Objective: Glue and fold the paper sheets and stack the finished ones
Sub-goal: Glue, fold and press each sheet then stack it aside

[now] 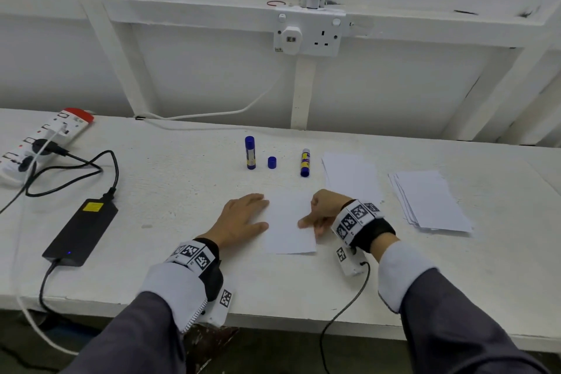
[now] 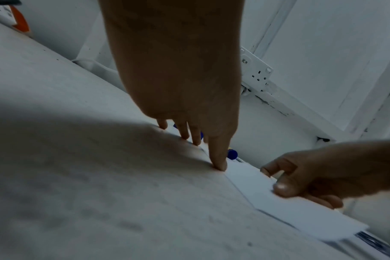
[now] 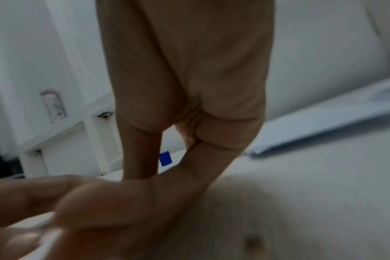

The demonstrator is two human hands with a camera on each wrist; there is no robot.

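Observation:
A white paper sheet [image 1: 288, 222] lies flat on the white table [image 1: 182, 191] between my hands. My left hand [image 1: 258, 212] lies flat with straight fingers touching the sheet's left edge; in the left wrist view its fingertips [image 2: 219, 165] press down there. My right hand [image 1: 312, 222] pinches the sheet's right edge, with the thumb [image 2: 283, 188] on top of the paper [image 2: 278, 207]. Behind the sheet stand a capped blue glue stick [image 1: 250, 152], a loose blue cap [image 1: 272, 162] and an uncapped glue stick [image 1: 305, 163]. Two paper stacks [image 1: 352, 179] [image 1: 431, 200] lie to the right.
At the far left lies a power strip [image 1: 39, 140] with cables running to a black power adapter [image 1: 82, 231]. A wall socket [image 1: 309, 33] sits on the white panel behind the table. A cable hangs over the table's front edge [image 1: 303, 325].

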